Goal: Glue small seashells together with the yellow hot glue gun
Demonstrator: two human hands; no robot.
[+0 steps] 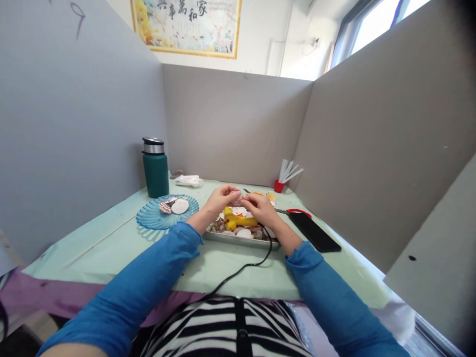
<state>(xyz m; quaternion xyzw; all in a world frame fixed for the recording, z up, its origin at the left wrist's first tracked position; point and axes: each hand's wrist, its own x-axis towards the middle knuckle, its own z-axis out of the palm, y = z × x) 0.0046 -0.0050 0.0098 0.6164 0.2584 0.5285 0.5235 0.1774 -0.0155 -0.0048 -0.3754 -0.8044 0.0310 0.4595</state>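
Note:
My left hand (223, 198) and my right hand (260, 207) meet above a metal tray (241, 240). Between their pinched fingertips is a small pinkish-white seashell (236, 199), largely covered by the fingers. Just below the hands, a yellow hot glue gun (240, 219) lies on the shells (244, 233) in the tray. Its black cord (245, 267) runs down over the table's front edge. To the left of my left hand, a blue scalloped plate (148, 218) carries a white round shell (180, 206) and a ribbed reddish shell (165, 208).
A green bottle (156, 173) and a white plastic packet (189, 181) stand behind the plate. At the right are a black phone (314, 231), red-handled scissors (300, 213) and a red cup (279, 186) of white sticks. Grey partitions (238, 124) enclose the table.

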